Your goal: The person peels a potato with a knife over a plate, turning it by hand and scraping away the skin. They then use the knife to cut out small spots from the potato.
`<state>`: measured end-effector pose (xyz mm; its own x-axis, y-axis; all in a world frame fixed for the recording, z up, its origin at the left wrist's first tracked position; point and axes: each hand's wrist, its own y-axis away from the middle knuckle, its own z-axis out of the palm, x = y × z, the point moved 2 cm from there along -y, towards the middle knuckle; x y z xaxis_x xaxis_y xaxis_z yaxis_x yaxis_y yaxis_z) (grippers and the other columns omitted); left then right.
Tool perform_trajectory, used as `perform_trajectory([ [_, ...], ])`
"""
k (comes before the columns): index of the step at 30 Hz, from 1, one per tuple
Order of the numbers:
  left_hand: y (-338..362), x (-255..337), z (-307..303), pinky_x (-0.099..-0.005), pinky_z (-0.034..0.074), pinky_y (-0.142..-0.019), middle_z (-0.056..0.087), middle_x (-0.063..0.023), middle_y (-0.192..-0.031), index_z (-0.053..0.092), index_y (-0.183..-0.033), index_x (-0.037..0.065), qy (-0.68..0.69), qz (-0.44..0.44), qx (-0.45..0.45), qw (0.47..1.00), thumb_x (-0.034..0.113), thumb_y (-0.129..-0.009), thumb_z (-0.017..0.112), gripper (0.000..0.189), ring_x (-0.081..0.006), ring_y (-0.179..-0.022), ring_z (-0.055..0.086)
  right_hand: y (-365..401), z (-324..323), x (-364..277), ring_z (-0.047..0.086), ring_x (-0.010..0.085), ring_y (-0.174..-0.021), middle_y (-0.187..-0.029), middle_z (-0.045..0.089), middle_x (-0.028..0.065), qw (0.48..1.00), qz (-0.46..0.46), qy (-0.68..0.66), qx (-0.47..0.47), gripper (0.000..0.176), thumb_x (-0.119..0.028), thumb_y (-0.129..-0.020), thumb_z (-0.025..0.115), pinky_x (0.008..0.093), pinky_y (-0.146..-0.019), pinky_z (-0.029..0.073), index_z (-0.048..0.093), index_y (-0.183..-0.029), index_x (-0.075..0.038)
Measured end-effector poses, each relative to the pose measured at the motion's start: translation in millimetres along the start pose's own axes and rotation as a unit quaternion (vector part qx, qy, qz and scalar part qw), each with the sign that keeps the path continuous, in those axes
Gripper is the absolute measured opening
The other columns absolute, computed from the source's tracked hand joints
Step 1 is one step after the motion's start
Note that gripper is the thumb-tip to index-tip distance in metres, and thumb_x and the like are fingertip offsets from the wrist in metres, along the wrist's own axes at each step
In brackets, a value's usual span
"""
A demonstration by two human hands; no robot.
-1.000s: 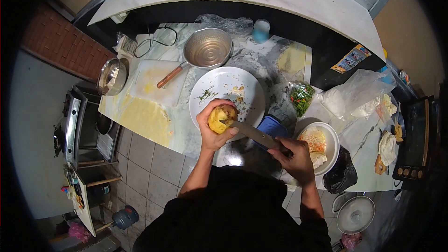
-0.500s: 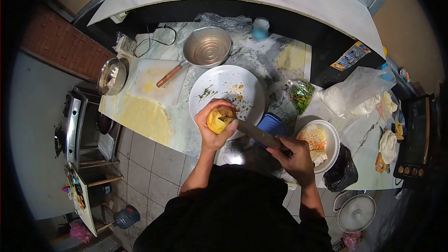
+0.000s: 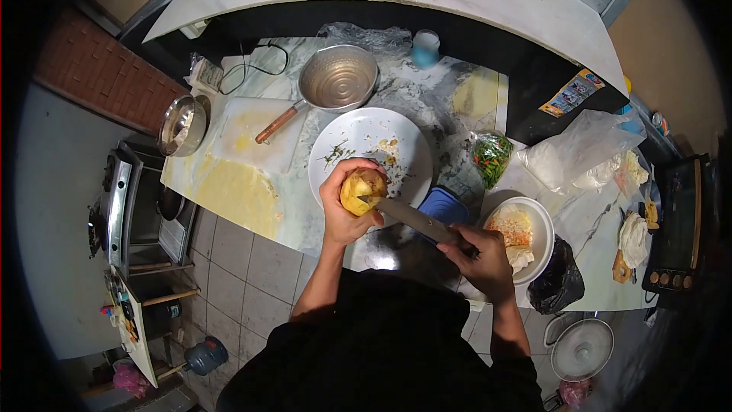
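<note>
A partly peeled potato [image 3: 361,192], yellow where bare and brown on its upper right, sits in my left hand [image 3: 341,210], whose fingers wrap round it. My right hand [image 3: 483,258] is closed on the handle of a broad-bladed knife [image 3: 415,218]. The blade points left and its tip lies against the potato. Both are held over the near edge of a large white plate [image 3: 412,133], which carries green bits and pale scraps. A blue plastic container [image 3: 444,206] stands just beyond the blade. Right of my right hand is a white bowl [image 3: 543,240] with orange and pale shreds.
A pan [image 3: 338,76] with a wooden handle stands behind the plate, its handle over a white cutting board [image 3: 255,141]. Bagged chilies [image 3: 492,156], a clear plastic bag [image 3: 583,145] and a black bag [image 3: 559,278] lie right. A metal bowl [image 3: 183,126] sits at the left edge.
The potato has turned slightly in my left hand, and my left thumb has moved down away from the blade. The knife tip has shifted slightly; both hands keep their hold.
</note>
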<state>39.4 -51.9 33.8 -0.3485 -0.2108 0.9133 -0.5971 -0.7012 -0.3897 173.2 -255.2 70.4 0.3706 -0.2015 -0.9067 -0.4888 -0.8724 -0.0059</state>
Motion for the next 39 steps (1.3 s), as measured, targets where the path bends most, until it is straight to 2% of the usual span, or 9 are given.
perform_trajectory([
  [2, 0.2, 0.1, -0.9, -0.029, 0.05, -0.076, 0.06, -0.0124, -0.103, 0.05, -0.113, -0.001, 0.01, 0.009, -0.017, 1.0, 0.051, -0.065, 0.086, 0.08, -0.0176, -0.088, 0.061, -0.4, -1.7, -1.9, 0.067, 0.0158, -0.069, -0.08, 0.069, 0.0145, 1.0, 0.009, 0.017, -0.014, 0.034, -0.011, -0.078, 0.078, 0.0272, -0.064, 0.052, 0.065, -0.103, 0.008],
  [4, 1.3, 0.6, -0.3, -0.0294, 0.047, -0.086, 0.061, -0.0099, -0.107, 0.051, -0.115, 0.0, 0.089, -0.034, -0.023, 0.995, 0.027, -0.057, 0.094, 0.077, -0.0163, -0.1, 0.059, -0.6, -2.7, -1.0, 0.068, 0.0162, -0.069, -0.08, 0.069, 0.0146, 1.0, 0.003, 0.023, -0.016, 0.034, -0.011, -0.078, 0.078, 0.0272, -0.064, 0.052, 0.065, -0.103, 0.008],
  [9, 1.8, -2.7, -1.3, -0.0289, 0.047, -0.087, 0.061, -0.0095, -0.106, 0.05, -0.114, 0.001, 0.082, -0.037, -0.024, 0.996, 0.026, -0.057, 0.094, 0.077, -0.0162, -0.1, 0.058, -1.5, -3.4, -1.1, 0.068, 0.0169, -0.069, -0.081, 0.069, 0.0152, 1.0, 0.009, 0.002, -0.02, 0.034, -0.011, -0.077, 0.079, 0.0271, -0.064, 0.052, 0.065, -0.103, 0.008],
  [14, 2.8, -4.6, -2.3, -0.0294, 0.047, -0.088, 0.061, -0.0096, -0.106, 0.051, -0.114, 0.0, 0.067, -0.036, -0.027, 0.997, 0.025, -0.058, 0.093, 0.074, -0.0166, -0.098, 0.059, -1.4, -2.6, -0.1, 0.068, 0.0169, -0.069, -0.079, 0.069, 0.0146, 0.999, -0.015, 0.04, -0.009, 0.034, -0.01, -0.077, 0.079, 0.027, -0.064, 0.052, 0.065, -0.102, 0.007],
  [18, 3.4, -2.7, -1.9, -0.0299, 0.047, -0.088, 0.062, -0.0098, -0.104, 0.052, -0.113, -0.001, 0.049, -0.042, -0.013, 0.998, 0.025, -0.063, 0.09, 0.068, -0.0171, -0.097, 0.06, -2.4, -3.7, -1.3, 0.068, 0.0164, -0.069, -0.079, 0.069, 0.0136, 0.997, 0.007, 0.068, -0.028, 0.033, -0.01, -0.076, 0.079, 0.0279, -0.063, 0.052, 0.065, -0.101, 0.006],
  [26, 5.1, -1.7, 3.4, -0.0319, 0.049, -0.085, 0.063, -0.0112, -0.098, 0.055, -0.108, -0.002, 0.046, -0.023, 0.026, 0.998, 0.018, -0.066, 0.085, 0.056, -0.0192, -0.091, 0.062, -3.0, 1.4, -7.8, 0.067, 0.028, -0.067, -0.078, 0.068, 0.0157, 0.994, -0.052, 0.094, 0.038, 0.033, -0.013, -0.073, 0.081, 0.0321, -0.062, 0.051, 0.066, -0.097, 0.004],
  [36, 6.3, -6.4, 4.6, -0.0303, 0.05, -0.079, 0.062, -0.0136, -0.098, 0.053, -0.108, -0.001, 0.104, 0.014, 0.014, 0.994, 0.016, -0.065, 0.087, 0.057, -0.0189, -0.089, 0.061, 1.3, 2.1, -8.2, 0.069, 0.0236, -0.069, -0.078, 0.069, 0.0147, 0.995, -0.043, 0.085, 0.032, 0.035, -0.01, -0.074, 0.08, 0.0306, -0.064, 0.053, 0.065, -0.101, 0.006],
  [38, 3.1, -1.8, 4.9, -0.03, 0.05, -0.078, 0.061, -0.0136, -0.098, 0.052, -0.108, 0.0, 0.118, 0.025, 0.007, 0.993, 0.016, -0.064, 0.088, 0.059, -0.0185, -0.089, 0.06, 0.8, -0.5, -7.0, 0.069, 0.0233, -0.069, -0.08, 0.069, 0.0154, 0.996, -0.03, 0.079, 0.006, 0.036, -0.011, -0.075, 0.08, 0.03, -0.063, 0.053, 0.065, -0.103, 0.007],
  [39, 1.9, 0.0, 4.5, -0.0314, 0.051, -0.073, 0.059, -0.0135, -0.096, 0.05, -0.108, 0.001, 0.099, 0.027, -0.009, 0.995, 0.023, -0.065, 0.088, 0.062, -0.0198, -0.085, 0.061, 0.7, -2.2, -7.1, 0.069, 0.0233, -0.069, -0.08, 0.069, 0.0154, 0.996, -0.03, 0.079, 0.006, 0.036, -0.011, -0.075, 0.08, 0.03, -0.063, 0.053, 0.065, -0.103, 0.007],
])
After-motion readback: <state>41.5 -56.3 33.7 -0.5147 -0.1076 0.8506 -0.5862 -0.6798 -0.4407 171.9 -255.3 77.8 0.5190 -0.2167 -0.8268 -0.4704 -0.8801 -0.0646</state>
